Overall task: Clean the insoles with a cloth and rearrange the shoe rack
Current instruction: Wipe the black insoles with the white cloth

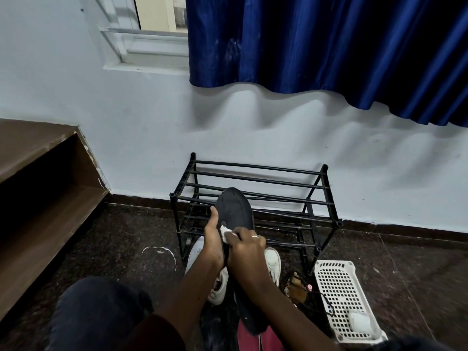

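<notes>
A long black insole point(235, 211) stands tilted up in front of me, its toe end over the black metal shoe rack point(255, 198). My left hand point(214, 239) grips the insole's left edge from behind. My right hand point(244, 252) pinches a small white cloth point(225, 231) and presses it against the insole's middle. The insole's heel end runs down under my right forearm. The rack's bars show no shoes on them.
White sneakers point(272, 262) lie on the dark floor below my hands. A brown sandal point(296, 287) sits beside a white perforated basket point(342, 297) at the right. A brown wooden shelf point(43, 188) stands at the left. A blue curtain point(329, 46) hangs above the rack.
</notes>
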Demonstrator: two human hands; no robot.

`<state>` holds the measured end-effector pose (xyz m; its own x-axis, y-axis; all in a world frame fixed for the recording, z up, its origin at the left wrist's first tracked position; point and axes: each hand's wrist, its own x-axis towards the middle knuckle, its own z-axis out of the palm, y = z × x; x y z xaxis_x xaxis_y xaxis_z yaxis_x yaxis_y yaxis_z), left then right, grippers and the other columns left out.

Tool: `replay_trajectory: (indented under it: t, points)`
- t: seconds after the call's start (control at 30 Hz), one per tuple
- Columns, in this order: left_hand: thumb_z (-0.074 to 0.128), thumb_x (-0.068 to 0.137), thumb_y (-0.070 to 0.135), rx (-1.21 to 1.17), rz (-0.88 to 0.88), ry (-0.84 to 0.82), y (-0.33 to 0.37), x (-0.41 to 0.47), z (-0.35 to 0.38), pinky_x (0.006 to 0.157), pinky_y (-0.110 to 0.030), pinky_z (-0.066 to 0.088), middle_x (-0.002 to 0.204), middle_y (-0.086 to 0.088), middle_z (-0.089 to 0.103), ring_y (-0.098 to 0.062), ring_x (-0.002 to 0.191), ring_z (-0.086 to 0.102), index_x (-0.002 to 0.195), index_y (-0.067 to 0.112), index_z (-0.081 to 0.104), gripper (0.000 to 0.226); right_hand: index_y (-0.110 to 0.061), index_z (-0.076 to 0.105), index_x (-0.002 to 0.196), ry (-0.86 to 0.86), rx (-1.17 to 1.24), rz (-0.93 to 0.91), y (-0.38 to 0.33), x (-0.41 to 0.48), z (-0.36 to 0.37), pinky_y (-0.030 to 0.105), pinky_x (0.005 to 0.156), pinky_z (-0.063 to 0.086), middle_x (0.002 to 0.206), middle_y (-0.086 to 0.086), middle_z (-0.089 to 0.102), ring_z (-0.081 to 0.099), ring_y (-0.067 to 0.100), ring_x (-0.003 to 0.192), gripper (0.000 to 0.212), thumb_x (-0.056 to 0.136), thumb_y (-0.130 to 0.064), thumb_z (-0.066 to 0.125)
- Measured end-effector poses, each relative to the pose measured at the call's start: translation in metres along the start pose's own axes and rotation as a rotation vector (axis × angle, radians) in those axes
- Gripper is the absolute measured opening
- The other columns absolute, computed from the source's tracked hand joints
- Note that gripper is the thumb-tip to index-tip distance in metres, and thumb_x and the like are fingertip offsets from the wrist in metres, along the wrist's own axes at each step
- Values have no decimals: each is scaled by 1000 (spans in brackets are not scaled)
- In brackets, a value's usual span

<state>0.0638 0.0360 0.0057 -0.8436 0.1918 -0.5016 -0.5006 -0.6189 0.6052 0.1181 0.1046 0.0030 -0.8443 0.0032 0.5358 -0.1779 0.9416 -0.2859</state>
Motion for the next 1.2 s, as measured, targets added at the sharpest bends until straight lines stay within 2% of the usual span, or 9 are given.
replay_trajectory:
  t: [0.17, 0.27, 0.4, 0.53, 0.63, 0.7, 0.9, 1.0, 1.2]
  points:
    - [45, 92, 32, -90, 31, -5, -1, 1, 1, 68, -33, 48, 75, -12, 72, -25, 61, 69, 81, 6, 72, 39, -12, 67, 65, -83, -238, 135, 13, 17, -5, 41, 58, 47, 70, 6, 61, 59, 26, 58, 23, 49, -1, 80]
    - [47, 91, 31, -123, 56, 2, -1, 3, 2, 67, -33, 48, 76, -11, 72, -26, 65, 67, 83, 8, 70, 34, -10, 65, 61, -149, -189, 232, 1, 16, -11, 40, 53, 47, 64, 9, 57, 57, 29, 53, 29, 40, 3, 82]
    - [47, 92, 28, -165, 128, 97, 4, 5, 2, 67, -33, 48, 80, -10, 69, -26, 72, 61, 85, 10, 64, 26, -9, 71, 93, -288, 126, 219, -11, 7, -7, 41, 73, 47, 92, 14, 61, 61, 35, 79, 26, 72, -5, 57]
    - [44, 91, 27, -154, 142, 147, 10, 7, 0, 61, -29, 45, 75, -7, 62, -23, 67, 55, 77, 9, 57, 26, -8, 74, 88, -156, 433, 179, -10, 0, -2, 28, 69, 49, 85, 10, 66, 64, 27, 75, 30, 72, -4, 50]
    - [51, 78, 38, -153, 112, 154, 11, 10, -7, 84, -41, 50, 103, -16, 63, -36, 90, 61, 99, 3, 63, 43, -16, 76, 80, -113, 351, 114, -5, -2, -2, 31, 62, 48, 77, 1, 66, 65, 18, 66, 25, 67, -4, 57]
    - [51, 69, 44, -182, 62, 91, 11, 12, -9, 102, -59, 36, 122, -24, 59, -43, 113, 55, 122, 2, 58, 67, -24, 74, 71, -138, 193, 86, -2, -2, -5, 33, 52, 46, 68, -5, 63, 61, 15, 56, 23, 58, -10, 61]
    - [36, 84, 42, -208, 23, -8, 15, 8, -5, 88, -44, 47, 102, -27, 66, -38, 90, 62, 101, -2, 71, 59, -7, 70, 89, -226, 186, 265, 14, 9, 4, 36, 65, 50, 87, 14, 59, 55, 33, 78, 22, 79, 3, 53]
    - [44, 85, 51, -168, 13, -40, 10, 6, -4, 91, -42, 45, 113, -22, 64, -34, 93, 62, 116, 2, 65, 61, -2, 68, 89, -172, 191, 335, 12, 11, 9, 32, 64, 44, 88, 16, 57, 55, 33, 80, 19, 81, 6, 52]
    - [48, 88, 48, -167, -43, -105, -8, 0, -13, 84, -36, 53, 106, -17, 68, -28, 88, 67, 107, 4, 70, 52, 3, 66, 91, -101, 181, 479, 14, 18, 12, 24, 64, 31, 96, 17, 55, 52, 33, 91, 21, 85, 8, 47]
